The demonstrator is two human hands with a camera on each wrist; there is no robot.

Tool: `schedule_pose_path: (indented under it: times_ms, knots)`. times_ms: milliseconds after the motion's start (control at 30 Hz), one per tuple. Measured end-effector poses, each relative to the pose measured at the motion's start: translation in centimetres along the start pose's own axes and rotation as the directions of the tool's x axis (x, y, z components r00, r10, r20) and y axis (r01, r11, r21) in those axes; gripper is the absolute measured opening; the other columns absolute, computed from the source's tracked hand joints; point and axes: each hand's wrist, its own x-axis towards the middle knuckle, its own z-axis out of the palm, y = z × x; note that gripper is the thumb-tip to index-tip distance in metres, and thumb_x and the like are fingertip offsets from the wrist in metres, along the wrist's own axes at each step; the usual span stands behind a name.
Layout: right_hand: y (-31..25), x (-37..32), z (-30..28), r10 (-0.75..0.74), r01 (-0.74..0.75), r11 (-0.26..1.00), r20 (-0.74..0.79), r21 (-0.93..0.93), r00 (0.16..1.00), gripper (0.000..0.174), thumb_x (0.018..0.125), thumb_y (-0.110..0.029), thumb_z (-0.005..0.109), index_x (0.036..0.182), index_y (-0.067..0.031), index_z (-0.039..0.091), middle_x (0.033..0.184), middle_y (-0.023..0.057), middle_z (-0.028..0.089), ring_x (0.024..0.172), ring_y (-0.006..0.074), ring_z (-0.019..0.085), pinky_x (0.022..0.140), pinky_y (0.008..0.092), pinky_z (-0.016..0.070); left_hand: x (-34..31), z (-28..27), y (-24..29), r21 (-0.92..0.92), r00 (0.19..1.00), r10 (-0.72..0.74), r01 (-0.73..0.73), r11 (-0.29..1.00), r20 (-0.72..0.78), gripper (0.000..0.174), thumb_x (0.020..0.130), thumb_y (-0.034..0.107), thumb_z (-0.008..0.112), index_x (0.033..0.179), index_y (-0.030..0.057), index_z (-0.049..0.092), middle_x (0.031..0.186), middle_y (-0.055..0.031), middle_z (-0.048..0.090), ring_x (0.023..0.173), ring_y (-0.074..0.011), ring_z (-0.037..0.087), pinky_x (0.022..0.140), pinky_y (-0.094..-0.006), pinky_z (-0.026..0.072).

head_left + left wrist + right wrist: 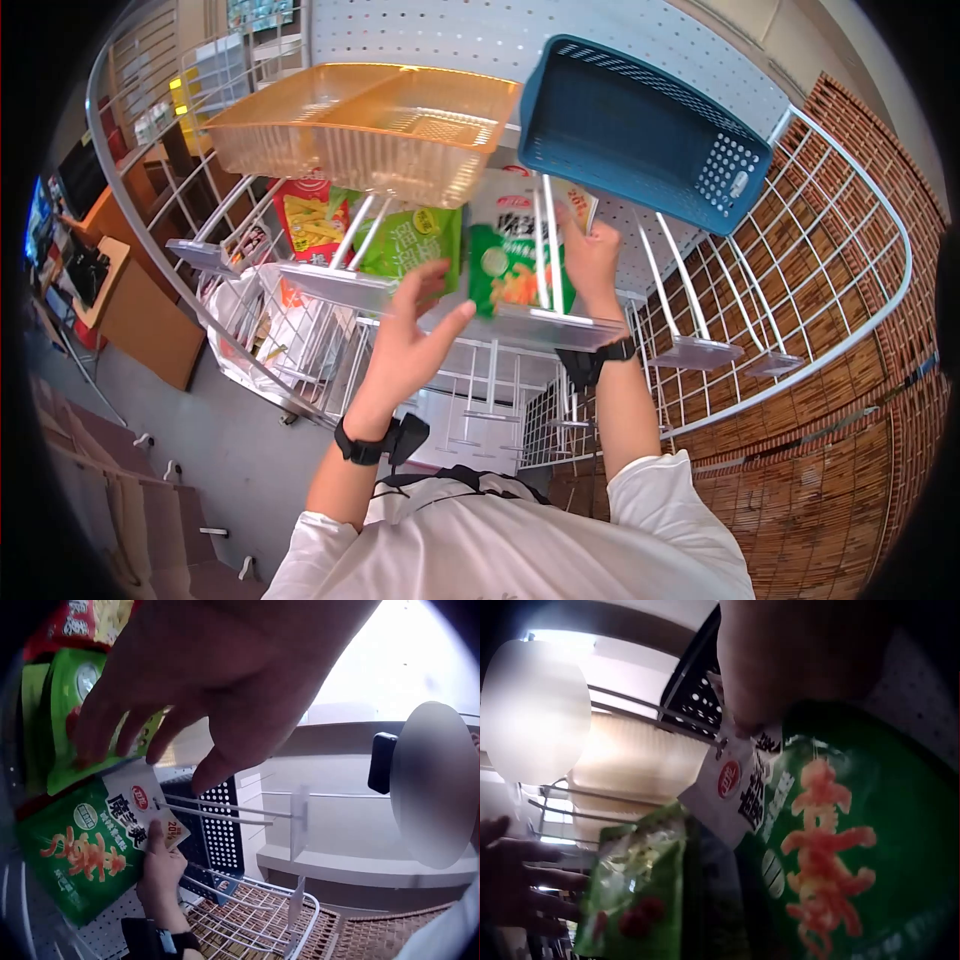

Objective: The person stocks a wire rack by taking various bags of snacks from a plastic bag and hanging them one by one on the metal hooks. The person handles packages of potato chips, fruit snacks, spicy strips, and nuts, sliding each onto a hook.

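Note:
A green and white snack bag (500,262) hangs from a double-prong hook below the two baskets. My right hand (592,262) pinches the bag's upper right edge; in the left wrist view the thumb of that hand (160,871) lies on the white top of the bag (82,851). The right wrist view shows the bag (817,847) close up. My left hand (408,335) hovers with spread fingers in front of the light green bag (405,250), holding nothing. A red snack bag (312,222) hangs farther left.
An orange transparent basket (350,150) and a dark blue basket (640,135) sit above the hooks on a white pegboard. Bare hooks with clear tag holders (697,352) stick out on the right. White wire side panels stand at both sides, with a woven screen (800,440) beyond.

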Motion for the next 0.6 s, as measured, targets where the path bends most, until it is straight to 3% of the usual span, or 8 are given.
schedule_pose_path:
  times_ms: [67,200,233,300,400,433,467,600]
  knots:
    - [2.0,1.9,0.9,-0.292,0.262,0.920,-0.063,-0.293,0.954,0.024,0.085,-0.025,0.067,0.078,-0.0018,0.068,0.057,0.0127,0.059,0.047,0.0225,0.055,0.048,0.0329,0.0422,-2.0,-2.2,0.0,0.039,0.994,-0.039,0.035,0.999,0.103,0.039,0.083,0.013,0.068,0.117,0.0007,0.053,0.118,-0.0115,0.055,0.107,-0.0196,0.055,0.090,-0.0335,0.0456]
    - [4.3,4.2,1.7,-0.621,0.481,0.598,0.008,-0.641,0.783,0.025,0.089,-0.026,0.059,0.079,-0.0044,0.063,0.057,0.0182,0.055,0.052,0.0335,0.057,0.049,0.0431,0.0422,-6.6,-8.7,0.7,0.031,0.953,-0.110,0.105,0.994,0.282,0.028,0.084,0.011,0.066,0.108,-0.0007,0.059,0.102,-0.0089,0.064,0.096,-0.0171,0.061,0.088,-0.0300,0.0465]
    - [6.9,4.8,1.5,-0.384,0.310,0.792,-0.034,-0.527,0.923,0.024,0.089,-0.027,0.059,0.089,-0.0035,0.062,0.067,0.0182,0.060,0.056,0.0320,0.059,0.050,0.0428,0.0422,-7.7,-10.8,0.8,0.035,0.958,-0.119,0.114,0.993,0.262,0.028,0.084,0.011,0.066,0.108,-0.0007,0.059,0.102,-0.0089,0.064,0.096,-0.0171,0.061,0.088,-0.0300,0.0465]
    - [3.9,2.7,1.1,-0.325,0.274,0.786,0.006,-0.554,0.946,0.026,0.089,-0.028,0.060,0.091,-0.0022,0.062,0.070,0.0194,0.060,0.059,0.0330,0.060,0.052,0.0435,0.0427,-10.4,-15.6,1.2,0.107,0.903,-0.189,0.160,0.981,0.387,0.025,0.085,0.011,0.064,0.107,-0.0014,0.061,0.098,-0.0087,0.066,0.095,-0.0165,0.062,0.088,-0.0301,0.0465]
    - [-2.3,-1.9,0.0,-0.126,0.136,0.710,0.066,-0.691,0.990,0.033,0.087,-0.030,0.062,0.096,0.0018,0.059,0.080,0.0229,0.062,0.067,0.0359,0.062,0.056,0.0455,0.0441,-15.5,-23.4,-0.1,-0.010,0.931,-0.319,0.326,0.945,0.174,0.023,0.086,0.009,0.062,0.106,-0.0020,0.061,0.096,-0.0085,0.067,0.094,-0.0171,0.062,0.087,-0.0311,0.0470]
    - [-0.4,-3.2,-1.5,-0.021,0.023,0.626,0.013,-0.779,1.000,0.042,0.083,-0.020,0.065,0.115,0.0054,0.054,0.112,0.0254,0.059,0.106,0.0369,0.057,0.090,0.0424,0.0437,-17.4,-26.1,-0.5,-0.034,0.922,-0.385,0.386,0.922,0.041,0.018,0.088,0.008,0.060,0.102,-0.0024,0.062,0.093,-0.0082,0.067,0.091,-0.0170,0.063,0.085,-0.0306,0.0481]
    - [4.9,-4.1,-4.0,-0.087,0.045,0.570,-0.006,-0.820,0.996,0.041,0.082,-0.015,0.063,0.115,0.0078,0.053,0.116,0.0263,0.056,0.109,0.0373,0.054,0.093,0.0423,0.0411,-19.4,-28.9,-1.2,-0.033,0.913,-0.408,0.409,0.912,0.018,0.018,0.088,0.008,0.060,0.102,-0.0024,0.062,0.093,-0.0082,0.067,0.091,-0.0170,0.063,0.085,-0.0306,0.0481]
    - [-5.1,-18.6,4.1,-0.366,0.024,0.678,-0.309,-0.735,0.878,0.017,0.084,-0.003,0.059,0.099,0.0060,0.058,0.089,0.0169,0.060,0.077,0.0286,0.057,0.073,0.0364,0.0476,-26.7,-41.0,-2.8,-0.095,0.767,-0.488,0.497,0.862,-0.417,0.014,0.090,0.009,0.057,0.097,-0.0021,0.062,0.088,-0.0082,0.067,0.084,-0.0149,0.063,0.080,-0.0282,0.0489]
